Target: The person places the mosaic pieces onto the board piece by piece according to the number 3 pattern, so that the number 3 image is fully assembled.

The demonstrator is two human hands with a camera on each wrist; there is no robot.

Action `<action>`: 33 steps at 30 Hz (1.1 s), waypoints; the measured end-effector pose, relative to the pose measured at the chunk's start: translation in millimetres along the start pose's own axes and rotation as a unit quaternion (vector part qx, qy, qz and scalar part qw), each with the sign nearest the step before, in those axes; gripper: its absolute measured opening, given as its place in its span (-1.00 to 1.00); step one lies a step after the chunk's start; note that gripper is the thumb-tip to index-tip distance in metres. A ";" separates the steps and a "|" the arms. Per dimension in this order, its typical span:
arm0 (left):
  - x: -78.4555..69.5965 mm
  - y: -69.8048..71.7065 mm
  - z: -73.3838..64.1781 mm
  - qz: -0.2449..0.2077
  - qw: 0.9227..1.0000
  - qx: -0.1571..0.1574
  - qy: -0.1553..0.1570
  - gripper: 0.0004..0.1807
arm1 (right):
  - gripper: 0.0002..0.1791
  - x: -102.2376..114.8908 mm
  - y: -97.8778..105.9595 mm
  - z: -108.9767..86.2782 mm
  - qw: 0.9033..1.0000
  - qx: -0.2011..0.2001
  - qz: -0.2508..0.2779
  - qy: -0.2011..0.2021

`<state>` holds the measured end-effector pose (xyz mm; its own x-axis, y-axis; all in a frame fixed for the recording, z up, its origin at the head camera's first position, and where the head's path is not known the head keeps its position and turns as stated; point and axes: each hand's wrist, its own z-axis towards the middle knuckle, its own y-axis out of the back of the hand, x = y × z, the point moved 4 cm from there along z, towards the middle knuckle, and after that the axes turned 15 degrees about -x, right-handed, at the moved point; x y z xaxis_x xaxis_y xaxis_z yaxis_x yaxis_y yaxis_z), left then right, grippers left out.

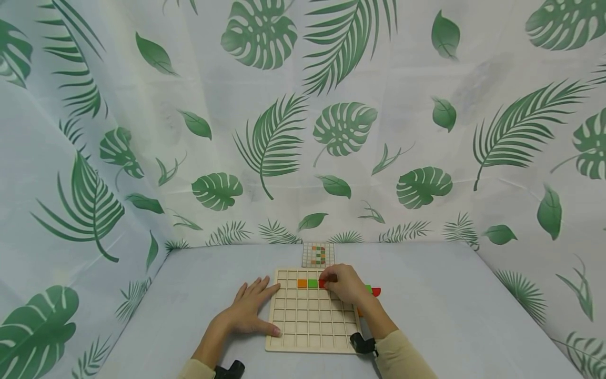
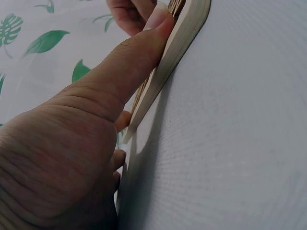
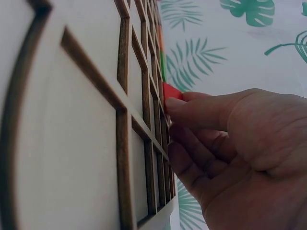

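Note:
A square wooden grid board point(image 1: 307, 316) lies on the white table. In its second row from the back sit an orange tile point(image 1: 302, 283) and a green tile point(image 1: 313, 283) side by side. My right hand point(image 1: 344, 284) pinches a red tile point(image 3: 171, 91) between thumb and finger, at the cell just right of the green one; the fingers partly cover it. My left hand point(image 1: 253, 308) is spread along the board's left side, its thumb point(image 2: 129, 62) resting on the rim.
Behind the board lies a small pattern card point(image 1: 318, 255) with coloured squares. Beside the board's right edge are loose pieces, among them a red one point(image 1: 376, 291) and a green one point(image 1: 368, 288), partly hidden by my right arm. A leaf-print curtain point(image 1: 341, 131) rises behind the table.

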<state>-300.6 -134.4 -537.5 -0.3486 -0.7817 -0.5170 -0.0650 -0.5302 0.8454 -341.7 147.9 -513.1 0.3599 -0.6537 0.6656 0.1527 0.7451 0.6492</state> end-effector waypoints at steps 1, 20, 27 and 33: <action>0.2 -0.2 0.0 0.001 1.000 0.000 0.000 0.32 | -0.85 0.5 0.1 -0.3 1.000 -0.001 -0.002 0.002; -3.5 1.0 -0.9 0.003 1.000 0.000 0.004 0.31 | -0.89 -0.7 1.2 -0.9 0.999 -0.003 -0.033 -0.006; -4.0 1.4 -0.6 0.003 1.000 -0.001 0.001 0.32 | -0.83 -4.1 17.0 0.2 0.999 -0.030 -0.007 -0.018; -1.7 -0.7 -0.6 0.007 1.000 0.004 0.005 0.31 | -0.80 -12.0 36.2 -1.6 0.997 -0.049 -0.010 -0.054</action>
<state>-299.4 -132.8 -537.3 -0.3411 -0.7919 -0.5065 -0.0682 -0.5165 0.8535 -339.0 182.9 -498.2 0.2546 -0.6755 0.6920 0.2505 0.7372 0.6275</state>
